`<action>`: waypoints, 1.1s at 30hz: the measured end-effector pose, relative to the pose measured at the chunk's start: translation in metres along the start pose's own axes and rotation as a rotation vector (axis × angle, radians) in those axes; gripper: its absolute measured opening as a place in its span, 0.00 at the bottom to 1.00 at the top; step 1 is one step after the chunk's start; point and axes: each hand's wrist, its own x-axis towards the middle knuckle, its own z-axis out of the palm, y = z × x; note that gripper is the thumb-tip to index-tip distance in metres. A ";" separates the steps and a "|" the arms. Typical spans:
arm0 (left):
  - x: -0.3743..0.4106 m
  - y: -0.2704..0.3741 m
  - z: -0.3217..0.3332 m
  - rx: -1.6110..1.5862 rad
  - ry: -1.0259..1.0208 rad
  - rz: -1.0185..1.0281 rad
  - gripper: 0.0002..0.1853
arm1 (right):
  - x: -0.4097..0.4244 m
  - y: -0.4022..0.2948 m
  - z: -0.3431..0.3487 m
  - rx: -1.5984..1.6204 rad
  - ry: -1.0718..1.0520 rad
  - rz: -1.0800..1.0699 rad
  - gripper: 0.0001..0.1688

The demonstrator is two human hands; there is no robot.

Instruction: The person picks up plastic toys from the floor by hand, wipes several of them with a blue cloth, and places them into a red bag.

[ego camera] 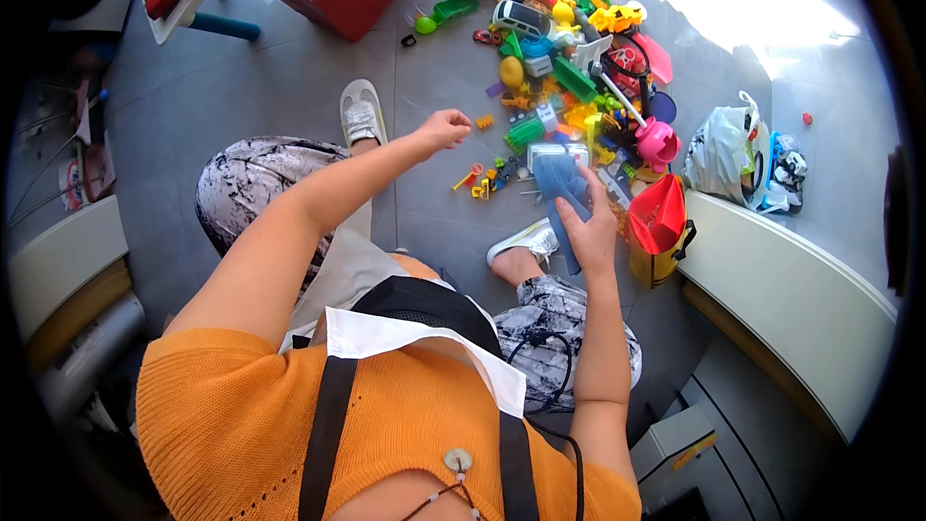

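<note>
My right hand (589, 228) grips a crumpled blue cloth (557, 184), which hangs over the near edge of a toy pile. Behind the cloth, a white toy vehicle (557, 150) is partly covered. My left hand (445, 130) hovers over the grey floor, fingers loosely curled; whether something small sits between them does not show. Just beyond its fingertips is an orange toy brick (484, 121). The heap holds a white toy van (521, 18), a green toy block (575, 79), a pink toy pot (657, 143) and an orange-yellow ball (511, 72). Small toy figures (483, 181) lie nearer my feet.
A red paper bag (354, 3) with things inside stands at the far left, near a small table (170, 22). To the right are a yellow-and-red bag (655, 231), a white plastic bag (727, 152) and a curved white bench edge (788, 289).
</note>
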 end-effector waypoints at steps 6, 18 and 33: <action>-0.006 -0.083 0.068 0.641 -0.095 0.142 0.16 | -0.023 0.033 -0.007 -0.105 -0.026 0.107 0.34; 0.039 -0.101 0.112 1.800 -0.373 0.950 0.17 | -0.036 0.059 -0.015 -0.183 -0.060 0.144 0.36; 0.104 -0.063 0.055 1.722 -0.002 0.617 0.11 | -0.032 0.051 -0.015 -0.186 -0.133 0.172 0.36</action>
